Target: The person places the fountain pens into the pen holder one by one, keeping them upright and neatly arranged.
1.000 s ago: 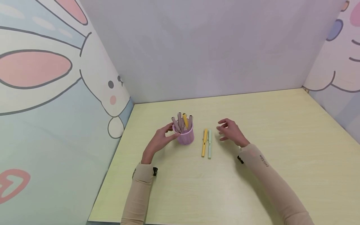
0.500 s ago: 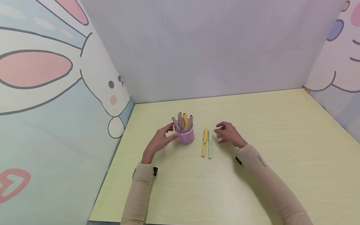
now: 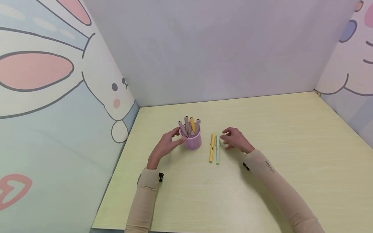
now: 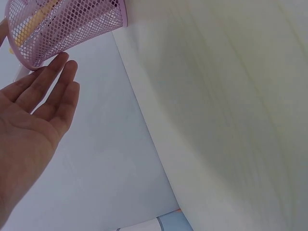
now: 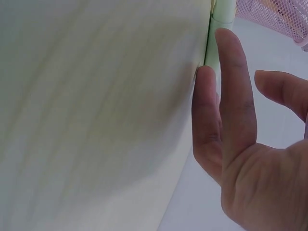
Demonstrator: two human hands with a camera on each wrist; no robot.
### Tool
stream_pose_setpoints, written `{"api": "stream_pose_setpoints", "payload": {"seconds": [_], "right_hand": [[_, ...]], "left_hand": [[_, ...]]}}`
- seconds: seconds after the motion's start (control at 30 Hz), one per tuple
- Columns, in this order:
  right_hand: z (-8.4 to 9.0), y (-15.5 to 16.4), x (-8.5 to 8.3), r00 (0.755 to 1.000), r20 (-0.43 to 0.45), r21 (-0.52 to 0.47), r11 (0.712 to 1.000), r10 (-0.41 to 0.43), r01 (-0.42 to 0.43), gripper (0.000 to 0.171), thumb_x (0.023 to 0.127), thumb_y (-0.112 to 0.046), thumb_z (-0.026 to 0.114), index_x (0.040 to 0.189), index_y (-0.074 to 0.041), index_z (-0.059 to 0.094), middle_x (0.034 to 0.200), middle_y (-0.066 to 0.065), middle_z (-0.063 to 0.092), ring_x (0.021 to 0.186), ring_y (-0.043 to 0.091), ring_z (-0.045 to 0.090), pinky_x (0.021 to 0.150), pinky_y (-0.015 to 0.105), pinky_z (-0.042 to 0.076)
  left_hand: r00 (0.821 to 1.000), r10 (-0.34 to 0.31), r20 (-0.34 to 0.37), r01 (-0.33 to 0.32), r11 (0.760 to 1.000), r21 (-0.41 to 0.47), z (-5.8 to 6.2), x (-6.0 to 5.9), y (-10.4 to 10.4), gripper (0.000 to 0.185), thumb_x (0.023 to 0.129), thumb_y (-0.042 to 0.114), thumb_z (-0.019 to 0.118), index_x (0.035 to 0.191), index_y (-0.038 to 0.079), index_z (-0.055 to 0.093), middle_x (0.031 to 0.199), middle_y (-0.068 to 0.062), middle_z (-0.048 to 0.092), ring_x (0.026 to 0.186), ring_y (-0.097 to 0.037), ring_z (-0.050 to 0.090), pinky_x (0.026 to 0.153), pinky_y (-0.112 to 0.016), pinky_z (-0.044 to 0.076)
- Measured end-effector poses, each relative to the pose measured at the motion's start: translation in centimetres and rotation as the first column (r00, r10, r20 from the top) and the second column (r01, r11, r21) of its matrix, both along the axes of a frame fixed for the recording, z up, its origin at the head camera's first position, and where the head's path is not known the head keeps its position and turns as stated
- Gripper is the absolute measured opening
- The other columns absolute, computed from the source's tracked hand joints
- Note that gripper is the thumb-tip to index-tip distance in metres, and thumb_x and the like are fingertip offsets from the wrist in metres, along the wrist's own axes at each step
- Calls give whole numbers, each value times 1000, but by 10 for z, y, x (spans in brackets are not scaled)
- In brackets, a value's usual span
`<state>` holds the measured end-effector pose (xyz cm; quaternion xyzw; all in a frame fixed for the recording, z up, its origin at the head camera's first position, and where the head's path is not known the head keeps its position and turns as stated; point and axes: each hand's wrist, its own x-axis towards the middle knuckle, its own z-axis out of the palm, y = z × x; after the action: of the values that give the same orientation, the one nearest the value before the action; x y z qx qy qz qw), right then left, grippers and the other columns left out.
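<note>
A pink mesh pen holder (image 3: 193, 143) stands upright on the table with several greyish pens and a yellow one (image 3: 192, 124) in it. At its left side, my left hand (image 3: 166, 145) holds it near the rim, thumb at the front and fingers behind; the left wrist view shows fingertips against the mesh. Right of the holder lie a yellow pen (image 3: 212, 149) and a light green pen (image 3: 217, 150), side by side. My right hand (image 3: 237, 139) is just right of the green pen, fingers loosely bent, gripping nothing. In the right wrist view its fingertips are close by the green pen (image 5: 224, 12); contact is unclear.
The pale wooden table (image 3: 279, 129) extends to the right and toward me. A plain whitish wall (image 3: 221, 55) rises behind it. Walls with cartoon drawings flank the left side (image 3: 58, 136) and the right.
My right hand has moved left and slightly toward me, closer to the green pen. The left hand, the pen holder and both lying pens have stayed in place.
</note>
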<state>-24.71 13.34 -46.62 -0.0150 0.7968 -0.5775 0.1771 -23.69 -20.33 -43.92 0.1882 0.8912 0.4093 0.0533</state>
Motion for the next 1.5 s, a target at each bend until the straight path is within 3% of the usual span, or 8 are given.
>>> {"api": "stream_pose_setpoints", "payload": {"seconds": [0.5, 0.67, 0.9, 1.1, 1.5], "right_hand": [[-1, -13, 1, 1000, 4, 47, 999, 3, -3, 45, 101, -11, 63, 136, 13, 47, 123, 28, 57, 102, 33, 61, 70, 35, 62], [0, -20, 2, 1000, -1, 94, 996, 9, -8, 45, 100, -11, 64, 135, 13, 48, 120, 27, 57, 93, 28, 64, 68, 33, 62], [4, -26, 3, 1000, -1, 178, 984, 5, -5, 50, 99, -13, 67, 139, 11, 46, 120, 27, 58, 66, 17, 70, 69, 33, 60], [3, -31, 2, 1000, 4, 239, 971, 9, -10, 57, 98, -15, 70, 144, 8, 44, 121, 26, 58, 65, 18, 69, 75, 34, 58], [6, -38, 0, 1000, 0, 318, 948, 30, -29, 57, 98, -13, 70, 144, 8, 43, 110, 22, 60, 65, 19, 68, 68, 32, 58]], "left_hand": [[1000, -5, -2, 5, 1000, 5, 0, 0, -1, 75, 100, 42, 69, 159, 5, 40, 141, -16, 60, 132, -33, 53, 111, -56, 39], [1000, -3, 0, 3, 1000, 2, -1, 0, -4, 75, 100, 43, 69, 159, 5, 40, 141, -17, 60, 132, -34, 53, 111, -57, 40], [1000, -1, 1, 1, 1000, 4, 0, 0, -6, 76, 100, 43, 69, 159, 5, 40, 141, -16, 60, 132, -33, 53, 111, -55, 40], [1000, -4, 1, 4, 1000, 5, 0, 0, -7, 76, 100, 43, 69, 159, 5, 40, 141, -16, 60, 132, -32, 53, 111, -55, 40], [1000, -16, -17, 16, 1000, 18, 0, 0, -9, 73, 100, 40, 69, 158, 5, 41, 140, -16, 61, 131, -32, 55, 112, -54, 39]]}}
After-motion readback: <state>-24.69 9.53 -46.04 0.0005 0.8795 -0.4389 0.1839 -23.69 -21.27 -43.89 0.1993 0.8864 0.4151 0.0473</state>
